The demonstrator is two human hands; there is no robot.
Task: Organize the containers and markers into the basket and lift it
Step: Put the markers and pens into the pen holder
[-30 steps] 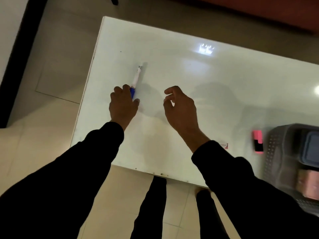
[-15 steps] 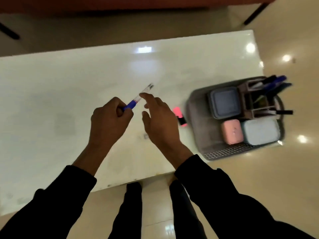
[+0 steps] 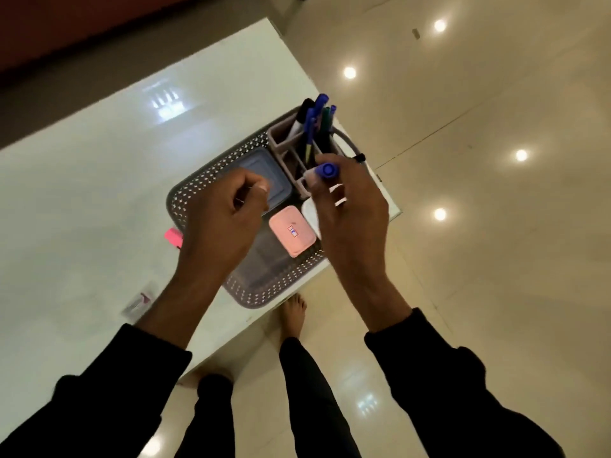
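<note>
- The right hand (image 3: pixel 347 206) holds a blue-capped marker (image 3: pixel 325 170) in its fingertips, cap end toward the camera, poised over the pen holder (image 3: pixel 284 143) at the far corner of the basket (image 3: pixel 185 193).
- The end-on hold looks deliberate: it lines the barrel up with a free slot, so the marker can drop in upright beside the markers (image 3: pixel 314 123) already standing there.
- The left hand (image 3: pixel 224 223) hovers above the basket's near-left side with fingers curled in; whether it pinches something small I cannot tell, as blur hides it.
- In the basket lie a grey-blue lidded container (image 3: pixel 264 170) and a pink container (image 3: pixel 292 234), flat and side by side, which leaves the holder's corner free; a pale one is mostly hidden by the right hand.
- A pink highlighter (image 3: pixel 173 236) lies on the white table (image 3: pixel 82 193), just outside the basket's left wall, so it is not yet packed.
- My read: sorting is nearly done, with this marker and the highlighter left before the lift.
</note>
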